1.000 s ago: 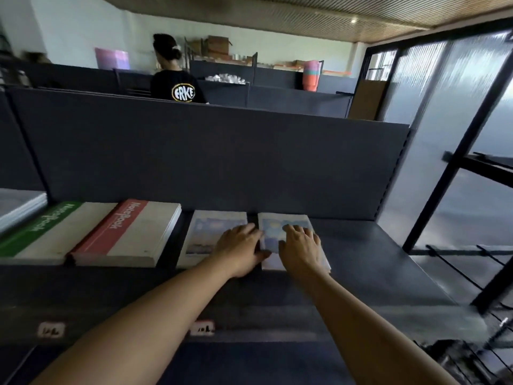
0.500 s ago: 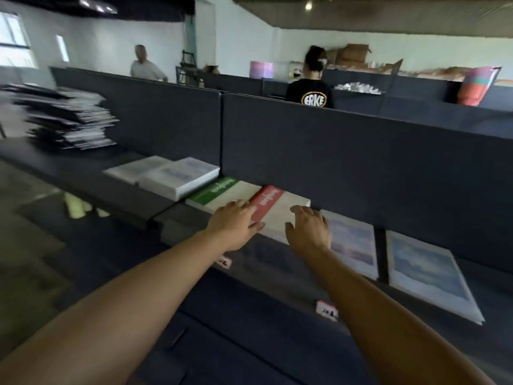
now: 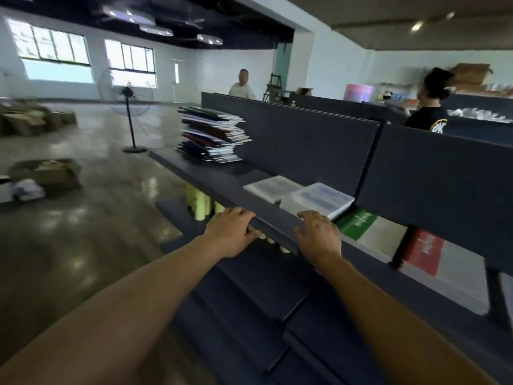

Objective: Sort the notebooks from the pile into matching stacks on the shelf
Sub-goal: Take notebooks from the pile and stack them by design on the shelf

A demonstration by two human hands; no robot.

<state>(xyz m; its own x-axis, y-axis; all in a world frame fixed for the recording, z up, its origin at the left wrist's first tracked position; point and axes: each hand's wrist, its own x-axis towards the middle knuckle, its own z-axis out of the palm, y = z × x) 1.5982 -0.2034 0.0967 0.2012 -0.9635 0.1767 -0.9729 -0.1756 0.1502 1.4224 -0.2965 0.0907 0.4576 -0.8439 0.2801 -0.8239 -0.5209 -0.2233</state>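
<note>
Flanking pile [image 3: 212, 134]: fan [image 3: 130, 120]; partition [image 3: 305, 140]

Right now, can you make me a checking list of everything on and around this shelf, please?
Surface: dark shelf, long, with a dark back panel.
Job's things: untidy pile of notebooks at the far end; two pale stacks; green-striped stack; red-striped stack.
Clutter: pale rolls under the shelf.
Hands: left hand and right hand both flat and empty at the shelf's front edge.
Cables: nothing seen.
Surroundings: standing fan, cardboard boxes on the shiny floor, two people behind the panels.
</note>
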